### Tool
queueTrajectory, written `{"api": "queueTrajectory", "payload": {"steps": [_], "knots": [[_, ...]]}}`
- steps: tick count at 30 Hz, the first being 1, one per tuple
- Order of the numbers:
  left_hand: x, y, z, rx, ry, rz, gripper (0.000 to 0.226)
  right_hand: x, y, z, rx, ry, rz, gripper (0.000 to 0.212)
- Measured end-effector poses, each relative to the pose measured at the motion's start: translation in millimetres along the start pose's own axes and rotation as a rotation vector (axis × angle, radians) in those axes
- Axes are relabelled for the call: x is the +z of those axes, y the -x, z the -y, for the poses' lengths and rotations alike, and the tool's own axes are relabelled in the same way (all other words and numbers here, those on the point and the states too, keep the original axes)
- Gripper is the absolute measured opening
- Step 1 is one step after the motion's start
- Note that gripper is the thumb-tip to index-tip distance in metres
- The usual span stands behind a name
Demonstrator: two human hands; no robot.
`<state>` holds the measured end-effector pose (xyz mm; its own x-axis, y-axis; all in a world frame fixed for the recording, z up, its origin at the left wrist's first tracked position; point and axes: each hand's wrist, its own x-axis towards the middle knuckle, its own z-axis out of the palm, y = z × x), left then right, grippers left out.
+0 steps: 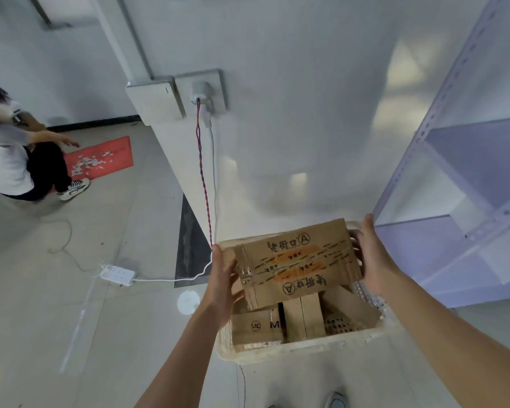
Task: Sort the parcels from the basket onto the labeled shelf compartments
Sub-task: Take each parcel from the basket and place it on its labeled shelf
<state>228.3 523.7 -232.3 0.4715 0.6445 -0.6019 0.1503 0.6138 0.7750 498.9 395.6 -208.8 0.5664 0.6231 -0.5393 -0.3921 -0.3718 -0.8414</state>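
Head view, lower centre of frame: cardboard parcel (pixel 298 263) held between both hands, above the far half of the basket (pixel 292 352) and clear of the boxes under it. Top face shows a circled "A" printed twice and orange-striped tape along the seam. Left hand (pixel 223 279) clasps the parcel's left end, thumb up along the edge, fingers wrapped under and against the side. Right hand (pixel 371 254) clasps the right end, thumb raised over the upper corner, fingers curled onto the end face. Parcel spans the gap from palm to palm, slightly tilted, right end higher in the frame. The basket is white perforated plastic, standing on the floor against the wall. Inside it, lower in the frame than the held parcel: a box marked "MC" (pixel 256 325) at left, and a plain brown box (pixel 304 316) just beside it. Right edge of frame: pale metal shelf unit (pixel 454 201), near the right hand. Floor at left: white power strip (pixel 118 273). Upper left: a crouching person (pixel 12 148) beside a red mat (pixel 100 157).
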Motion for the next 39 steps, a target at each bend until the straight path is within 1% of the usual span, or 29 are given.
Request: {"api": "queueTrajectory", "payload": {"steps": [4, 7, 11, 14, 16, 17, 18, 20, 22, 24, 25, 27, 29, 31, 32, 33, 35, 39], "knots": [[8.3, 8.7, -4.6, 0.034, -0.006, -0.003, 0.079, -2.6, 8.6, 4.9, -0.065, -0.026, 0.010, 0.091], [9.9, 10.7, -5.7, 0.037, -0.003, 0.012, 0.076, -5.2, 8.8, 7.3, -0.094, -0.026, 0.007, 0.091], [9.9, 12.6, -9.0, 0.080, -0.006, 0.046, 0.075, -7.9, 6.9, 12.2, -0.075, -0.028, 0.015, 0.091], [9.4, 12.4, -10.6, 0.133, -0.032, 0.023, 0.076, -8.9, 11.1, 16.9, -0.049, -0.022, 0.038, 0.105], [8.3, 10.3, -11.3, 0.143, -0.021, 0.007, 0.077, -10.2, 12.1, 18.5, -0.043, -0.013, 0.059, 0.116], [8.6, 10.6, -12.3, 0.137, -0.011, 0.000, 0.075, -10.4, 12.5, 19.3, -0.049, -0.005, 0.062, 0.119], [9.3, 11.8, -13.6, 0.128, 0.005, -0.009, 0.071, -9.3, 15.6, 22.0, -0.054, 0.000, 0.059, 0.117], [10.2, 12.3, -14.8, 0.108, 0.029, -0.018, 0.066, -5.5, 22.7, 29.1, -0.062, -0.017, 0.037, 0.103], [10.5, 11.9, -14.6, 0.104, 0.050, -0.023, 0.070, -5.6, 25.8, 33.0, -0.074, -0.023, 0.027, 0.087], [12.5, 11.6, -16.2, 0.106, 0.053, -0.032, 0.078, -5.5, 29.7, 36.1, -0.071, 0.010, 0.031, 0.081], [13.5, 11.0, -17.1, 0.104, 0.047, -0.036, 0.078, -5.3, 30.6, 37.2, -0.069, 0.022, 0.038, 0.080], [17.2, 10.2, -19.2, 0.104, 0.004, -0.056, 0.069, -6.6, 33.5, 39.4, -0.071, 0.031, 0.051, 0.077], [19.6, 9.7, -21.3, 0.088, -0.067, -0.071, 0.074, -8.3, 36.3, 42.3, -0.073, 0.036, 0.062, 0.073], [18.8, 7.2, -21.3, 0.072, -0.133, -0.063, 0.084, -10.5, 39.5, 45.3, -0.078, 0.043, 0.053, 0.075], [17.9, 6.1, -21.3, 0.064, -0.151, -0.060, 0.083, -11.3, 39.8, 46.3, -0.082, 0.052, 0.039, 0.076], [16.0, 4.5, -21.2, 0.053, -0.166, -0.057, 0.076, -13.0, 38.8, 46.7, -0.088, 0.057, 0.027, 0.077], [14.9, 2.7, -21.3, 0.042, -0.197, -0.029, 0.065, -14.5, 40.5, 49.4, -0.095, 0.041, 0.006, 0.078], [20.4, 0.4, -19.5, 0.044, -0.252, 0.063, 0.070, -11.6, 48.3, 54.9, -0.128, -0.052, -0.004, 0.079]]}}
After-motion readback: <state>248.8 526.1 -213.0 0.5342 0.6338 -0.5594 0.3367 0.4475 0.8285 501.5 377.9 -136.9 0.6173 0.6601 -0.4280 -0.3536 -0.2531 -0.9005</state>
